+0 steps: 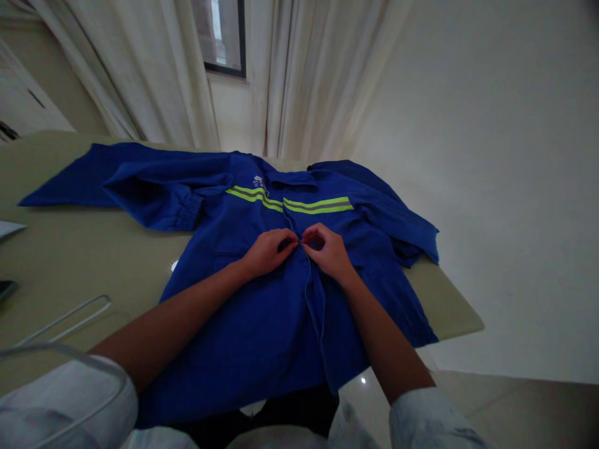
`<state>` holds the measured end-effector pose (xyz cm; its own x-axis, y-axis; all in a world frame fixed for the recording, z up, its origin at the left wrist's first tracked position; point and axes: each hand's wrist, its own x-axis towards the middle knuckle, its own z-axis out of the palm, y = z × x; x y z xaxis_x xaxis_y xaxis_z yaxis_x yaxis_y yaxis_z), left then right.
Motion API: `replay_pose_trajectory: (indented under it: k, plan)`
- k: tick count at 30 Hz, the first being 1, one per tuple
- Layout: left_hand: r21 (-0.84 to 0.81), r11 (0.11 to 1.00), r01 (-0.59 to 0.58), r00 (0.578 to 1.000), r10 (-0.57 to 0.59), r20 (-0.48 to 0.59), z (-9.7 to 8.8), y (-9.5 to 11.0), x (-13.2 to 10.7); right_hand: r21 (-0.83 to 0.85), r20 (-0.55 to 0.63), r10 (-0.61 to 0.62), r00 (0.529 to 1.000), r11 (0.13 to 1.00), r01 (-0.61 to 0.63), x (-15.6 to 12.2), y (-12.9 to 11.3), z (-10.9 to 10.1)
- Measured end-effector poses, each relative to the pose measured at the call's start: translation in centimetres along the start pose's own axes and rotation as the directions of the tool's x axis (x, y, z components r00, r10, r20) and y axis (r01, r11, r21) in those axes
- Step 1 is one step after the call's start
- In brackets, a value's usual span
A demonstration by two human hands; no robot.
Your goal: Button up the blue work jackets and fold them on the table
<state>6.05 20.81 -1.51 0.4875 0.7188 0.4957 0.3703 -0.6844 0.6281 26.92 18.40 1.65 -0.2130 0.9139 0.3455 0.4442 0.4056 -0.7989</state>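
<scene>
A blue work jacket [243,337] is laid flat, front up, on the table [84,262], centre of frame, its front opening thus kept within reach. The left hand [267,252] and right hand [327,252] are closed in pinches on the front edges at chest height.

Dim room, soft daylight came from a narrow dark-framed window [219,37] at the far side, pale cream curtains [309,75] glowed faintly, a deep blue cotton work jacket [243,324] lay in muted shade, small white glare marked the glossy beige floor tile [362,380], near edges bent by wide-lens distortion
</scene>
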Motion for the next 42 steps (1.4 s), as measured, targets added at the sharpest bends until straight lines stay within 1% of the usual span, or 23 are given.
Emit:
replay_pose_trajectory:
  k: [4,8,11,14,16,20,25,28,33,38,42]
  plan:
    - [-0.06,0.998,0.032,0.999,-0.032,-0.004,-0.3,0.7,0.0,-0.054,0.016,-0.056,0.998,0.997,0.057,-0.1,-0.2,0.3]
    - [-0.2,0.968,0.152,0.988,-0.151,0.021,-0.6,1.2,0.4,-0.135,0.017,-0.122,0.992,0.983,0.123,-0.2,-0.4,0.4]
    - [-0.279,0.935,0.219,0.976,-0.212,0.058,-0.6,1.2,0.8,-0.167,0.009,-0.147,0.989,0.975,0.146,-0.2,-0.4,0.3]
    - [-0.327,0.9,0.287,0.958,-0.275,0.082,-0.3,0.8,1.1,-0.139,0.028,-0.149,0.988,0.979,0.151,-0.2,-0.4,0.1]
    - [-0.394,0.861,0.322,0.946,-0.312,0.092,0.0,0.5,1.2,-0.095,0.038,-0.123,0.992,0.987,0.126,-0.1,-0.3,0.0]
    - [-0.52,0.774,0.361,0.93,-0.344,0.133,0.2,-0.2,1.3,-0.039,0.038,-0.077,0.996,0.996,0.078,-0.1,-0.2,-0.1]
    - [-0.569,0.699,0.433,0.899,-0.38,0.217,-0.1,-0.6,1.3,-0.076,0.063,-0.108,0.992,0.991,0.113,0.0,-0.3,-0.2]
    - [-0.592,0.667,0.452,0.889,-0.392,0.237,-0.3,-0.8,1.3,-0.087,0.073,-0.128,0.989,0.987,0.134,0.0,-0.2,-0.2]
    - [-0.596,0.672,0.44,0.896,-0.369,0.246,-0.3,-1.0,1.2,-0.046,0.061,-0.109,0.992,0.993,0.111,0.1,0.1,-0.1]
    - [-0.585,0.683,0.438,0.898,-0.358,0.254,-0.2,-1.0,1.1,-0.013,0.048,-0.035,0.998,0.999,0.036,0.1,0.5,0.2]
    - [-0.562,0.699,0.442,0.896,-0.373,0.241,-0.2,-0.9,0.9,-0.028,0.05,-0.045,0.998,0.999,0.046,0.2,0.7,0.2]
